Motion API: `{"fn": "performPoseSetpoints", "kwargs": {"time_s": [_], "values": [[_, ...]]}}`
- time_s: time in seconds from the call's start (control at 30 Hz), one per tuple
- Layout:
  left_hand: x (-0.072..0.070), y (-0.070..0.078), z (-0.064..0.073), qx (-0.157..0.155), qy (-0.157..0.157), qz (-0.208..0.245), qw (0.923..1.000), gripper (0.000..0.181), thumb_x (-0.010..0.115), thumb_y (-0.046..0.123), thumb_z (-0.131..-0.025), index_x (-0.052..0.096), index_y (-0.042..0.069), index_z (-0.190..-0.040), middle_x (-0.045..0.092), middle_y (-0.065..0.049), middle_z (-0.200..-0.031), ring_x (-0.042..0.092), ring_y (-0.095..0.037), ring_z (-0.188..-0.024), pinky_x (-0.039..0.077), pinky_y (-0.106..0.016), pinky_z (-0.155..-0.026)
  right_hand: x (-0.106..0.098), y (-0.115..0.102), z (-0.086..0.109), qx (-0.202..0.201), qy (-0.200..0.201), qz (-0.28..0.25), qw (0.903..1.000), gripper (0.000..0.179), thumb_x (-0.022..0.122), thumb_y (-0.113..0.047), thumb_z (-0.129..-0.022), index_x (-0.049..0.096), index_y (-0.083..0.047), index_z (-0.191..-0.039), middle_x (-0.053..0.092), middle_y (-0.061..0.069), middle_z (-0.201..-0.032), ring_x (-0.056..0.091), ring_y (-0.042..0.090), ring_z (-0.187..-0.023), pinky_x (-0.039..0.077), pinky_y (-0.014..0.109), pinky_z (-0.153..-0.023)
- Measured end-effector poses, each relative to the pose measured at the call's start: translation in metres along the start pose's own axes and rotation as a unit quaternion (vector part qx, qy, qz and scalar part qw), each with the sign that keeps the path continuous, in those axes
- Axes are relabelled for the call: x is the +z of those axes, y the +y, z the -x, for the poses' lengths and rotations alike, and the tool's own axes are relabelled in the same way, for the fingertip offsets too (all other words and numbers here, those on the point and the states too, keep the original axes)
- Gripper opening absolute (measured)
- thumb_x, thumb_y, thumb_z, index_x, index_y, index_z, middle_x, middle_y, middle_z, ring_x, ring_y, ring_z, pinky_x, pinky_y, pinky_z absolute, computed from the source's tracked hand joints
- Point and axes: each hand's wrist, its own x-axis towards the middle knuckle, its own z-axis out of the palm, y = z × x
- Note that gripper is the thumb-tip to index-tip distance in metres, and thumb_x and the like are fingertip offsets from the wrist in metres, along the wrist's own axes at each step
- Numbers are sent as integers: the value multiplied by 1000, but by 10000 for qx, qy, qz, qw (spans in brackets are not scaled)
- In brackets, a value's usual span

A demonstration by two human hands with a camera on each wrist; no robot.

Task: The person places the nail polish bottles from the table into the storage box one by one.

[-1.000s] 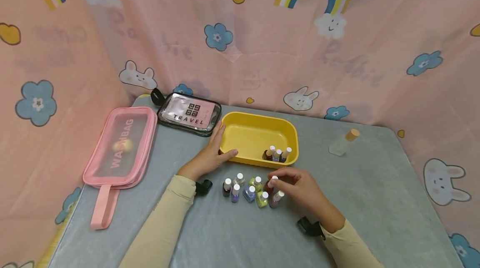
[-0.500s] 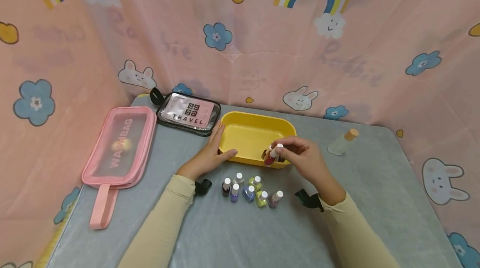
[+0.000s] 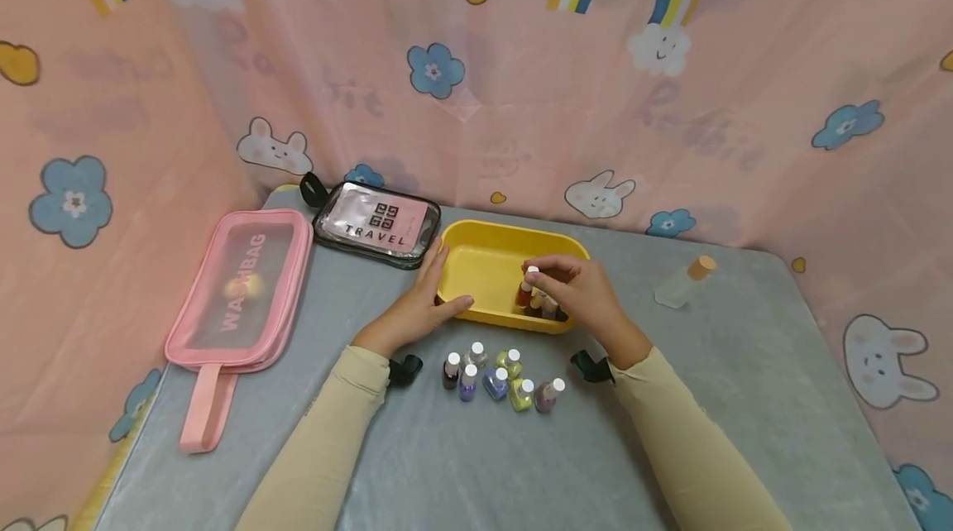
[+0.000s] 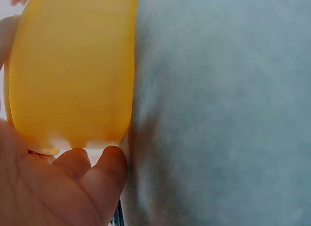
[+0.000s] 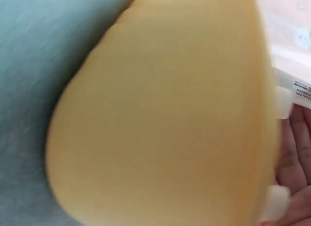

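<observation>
In the head view my right hand (image 3: 588,295) pinches a red nail polish bottle (image 3: 524,294) by its white cap. It holds this bottle inside the yellow tray (image 3: 472,270), beside several dark nail polish bottles (image 3: 549,309) at the near right corner. My left hand (image 3: 411,316) rests against the tray's left end, fingers extended and thumb at the near rim. Its fingertips touch the tray wall (image 4: 73,75) in the left wrist view. The tray's outer wall (image 5: 160,114) fills the right wrist view, hiding most of the held bottle; part of my right hand (image 5: 295,155) shows behind.
Several nail polish bottles (image 3: 499,383) stand in front of the tray on the grey table. A pink wash bag (image 3: 241,291) and a clear travel pouch (image 3: 380,221) lie to the left. A frosted bottle with a wooden-looking cap (image 3: 683,283) lies at the right.
My right hand has lifted the red nail polish bottle from the group in front and carried it over the near rim into the tray. My left hand has stayed at the tray's left end.
</observation>
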Motion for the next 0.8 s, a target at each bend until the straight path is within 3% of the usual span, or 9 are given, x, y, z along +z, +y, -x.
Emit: {"fn": "performPoseSetpoints", "kwargs": {"time_s": [0.2,0.3,0.43,0.57,0.8], "values": [[-1,0,-1,8,11,-5,10000,104,72,40,-102,0,9,-171,-17,-3,-177,5,-35,-161,17,-55,-126,1,6,-2,418,-179,514,9976,24,80,-20,-98,81,-6,-118,80,5,-102,72,28,-106,60,28,-85],[0,0,-1,-1,-6,-7,10000,104,72,40,-102,0,10,-171,-17,-2,-177,5,-34,-161,17,-54,-126,1,8,-2,434,-281,655,9965,23,80,-20,-97,82,-7,-116,80,4,-102,71,28,-104,61,30,-80],[0,-1,0,-19,-1,10,10000,104,71,40,-102,-1,11,-171,-18,-2,-177,4,-34,-161,16,-54,-126,0,11,-2,329,-504,623,9962,24,81,-24,-97,81,-7,-114,79,4,-98,72,28,-98,62,33,-78],[0,-1,-1,-7,16,-10,10000,104,71,40,-102,-1,10,-171,-17,-2,-177,4,-34,-161,16,-54,-126,1,12,-2,391,-696,562,9952,26,81,-29,-97,81,-8,-113,79,3,-96,72,28,-104,62,36,-84],[0,0,-1,-5,11,-12,10000,104,71,40,-102,0,10,-171,-17,-1,-177,4,-34,-161,16,-56,-126,-2,12,-3,445,-771,608,9942,26,79,-29,-99,81,-9,-114,79,2,-96,71,27,-102,61,34,-83]]}}
